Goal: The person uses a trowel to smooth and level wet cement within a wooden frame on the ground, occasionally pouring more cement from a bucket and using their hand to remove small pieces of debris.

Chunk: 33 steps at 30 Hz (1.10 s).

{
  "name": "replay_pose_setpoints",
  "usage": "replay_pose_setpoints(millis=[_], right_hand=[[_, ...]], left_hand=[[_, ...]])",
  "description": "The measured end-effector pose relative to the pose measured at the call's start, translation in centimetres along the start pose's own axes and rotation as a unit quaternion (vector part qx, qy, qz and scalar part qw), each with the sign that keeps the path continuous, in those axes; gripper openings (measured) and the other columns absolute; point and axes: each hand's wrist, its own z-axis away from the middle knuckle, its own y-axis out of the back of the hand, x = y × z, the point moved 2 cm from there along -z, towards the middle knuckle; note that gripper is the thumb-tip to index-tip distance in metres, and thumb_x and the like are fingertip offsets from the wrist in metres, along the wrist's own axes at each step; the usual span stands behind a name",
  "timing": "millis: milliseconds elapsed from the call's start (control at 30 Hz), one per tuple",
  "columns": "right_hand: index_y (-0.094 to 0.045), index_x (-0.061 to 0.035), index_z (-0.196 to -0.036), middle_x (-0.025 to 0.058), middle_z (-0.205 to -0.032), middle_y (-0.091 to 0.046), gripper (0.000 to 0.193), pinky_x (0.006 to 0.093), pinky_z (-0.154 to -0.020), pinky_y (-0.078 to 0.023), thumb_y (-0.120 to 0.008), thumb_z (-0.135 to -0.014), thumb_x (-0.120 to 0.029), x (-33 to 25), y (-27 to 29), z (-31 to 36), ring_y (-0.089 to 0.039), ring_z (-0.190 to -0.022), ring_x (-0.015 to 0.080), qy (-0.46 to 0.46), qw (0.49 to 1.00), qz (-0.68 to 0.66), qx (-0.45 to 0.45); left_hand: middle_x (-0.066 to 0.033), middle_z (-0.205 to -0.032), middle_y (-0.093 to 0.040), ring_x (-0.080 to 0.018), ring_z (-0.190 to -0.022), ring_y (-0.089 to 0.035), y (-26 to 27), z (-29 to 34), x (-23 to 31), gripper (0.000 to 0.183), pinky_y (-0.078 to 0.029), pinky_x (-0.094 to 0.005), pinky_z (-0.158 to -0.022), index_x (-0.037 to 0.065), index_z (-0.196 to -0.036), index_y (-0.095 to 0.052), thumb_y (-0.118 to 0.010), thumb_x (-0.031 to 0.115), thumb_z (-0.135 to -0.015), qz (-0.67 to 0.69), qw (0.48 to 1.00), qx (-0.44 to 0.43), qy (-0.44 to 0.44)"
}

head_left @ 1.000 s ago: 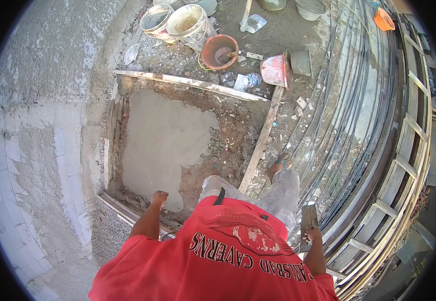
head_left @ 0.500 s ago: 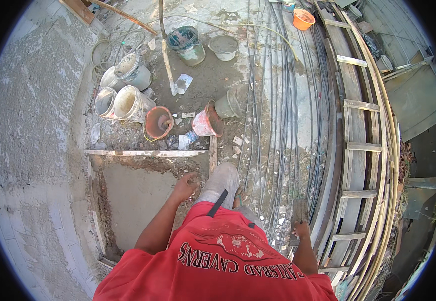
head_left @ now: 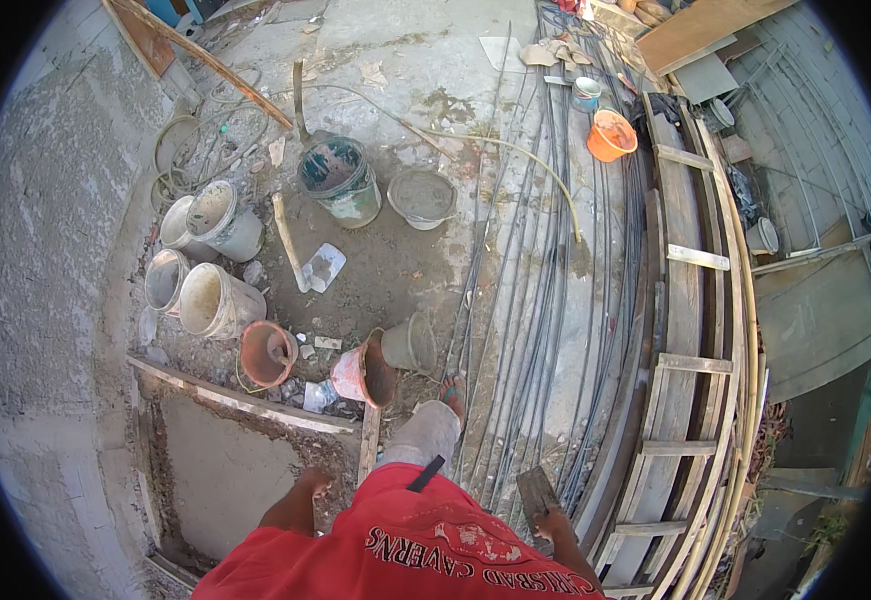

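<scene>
In the head view, your right hand (head_left: 550,522) gripped a flat board (head_left: 536,491) near its lower end, apparently for firm hold, out over the metal rods (head_left: 553,240). Your left hand (head_left: 315,482) hung loosely open, seemingly empty, near the cement patch (head_left: 220,475), which a plank (head_left: 245,399) edged, probably to contain it.

1. Red shirt (head_left: 330,562): two words in black capital lettering (head_left: 405,552) curve across it, upside down in this view, beside a pale worn print (head_left: 477,541).
2. Tilted red-and-white bucket (head_left: 349,377): markings too unclear to read.
</scene>
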Motion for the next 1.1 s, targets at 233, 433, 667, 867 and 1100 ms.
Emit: replay_pose_setpoints(millis=[233,433,667,867,1100], right_hand=[[-0.052,0.0098,-0.126,0.0294,-0.110,-0.070,0.059,0.0425,-0.067,-0.063,-0.064,-0.092,-0.036,4.6,23.0,-14.8,-0.075,-0.082,0.0371,-0.174,0.972,-0.121,-0.097],[-0.049,0.0072,-0.136,0.0309,-0.106,-0.070,0.066,0.0486,-0.090,-0.055,-0.063,-0.089,-0.036,0.5,38.4,-25.9,-0.070,-0.101,0.0412,-0.213,0.951,-0.104,-0.199],[-0.047,0.0066,-0.137,0.0316,-0.107,-0.069,0.069,0.0485,-0.090,-0.054,-0.067,-0.089,-0.039,-2.5,48.6,-43.7,-0.071,-0.099,0.0407,-0.070,0.926,0.110,-0.354],[-0.047,0.0038,-0.138,0.0335,-0.112,-0.067,0.069,0.0509,-0.092,-0.052,-0.065,-0.090,-0.041,-4.3,57.6,-58.7,-0.066,-0.107,0.0451,-0.087,0.885,0.195,-0.413],[-0.042,0.0019,-0.141,0.0352,-0.120,-0.063,0.071,0.0550,-0.099,-0.047,-0.061,-0.090,-0.045,-5.0,65.0,-66.3,-0.059,-0.115,0.0518,-0.156,0.908,0.160,-0.355]], left_hand=[[-0.0186,-0.117,-0.072,-0.0339,-0.112,-0.067,34.8,-28.2,19.5,0.048,-0.051,-0.0417,-0.097,0.007,-0.122,-0.071,-0.068,0.040,-0.089,0.351,0.921,0.148,0.084],[-0.0201,-0.118,-0.071,-0.0330,-0.112,-0.067,54.0,-44.8,27.1,0.046,-0.051,-0.0401,-0.098,0.003,-0.120,-0.070,-0.068,0.036,-0.089,0.394,0.890,0.229,0.007],[-0.0212,-0.130,-0.066,-0.0368,-0.122,-0.062,53.4,-65.2,27.2,0.065,-0.048,-0.0434,-0.104,0.008,-0.140,-0.054,-0.072,0.038,-0.086,0.480,0.864,0.144,0.048],[-0.0209,-0.147,-0.050,-0.0395,-0.135,-0.048,50.2,-82.2,26.4,0.070,-0.043,-0.0487,-0.109,0.011,-0.148,-0.045,-0.071,0.032,-0.086,0.388,0.904,0.082,0.160],[-0.0187,-0.155,-0.042,-0.0381,-0.140,-0.044,50.8,-93.0,23.0,0.092,-0.032,-0.0509,-0.118,0.005,-0.157,-0.028,-0.071,0.043,-0.085,0.289,0.933,-0.033,0.212]])
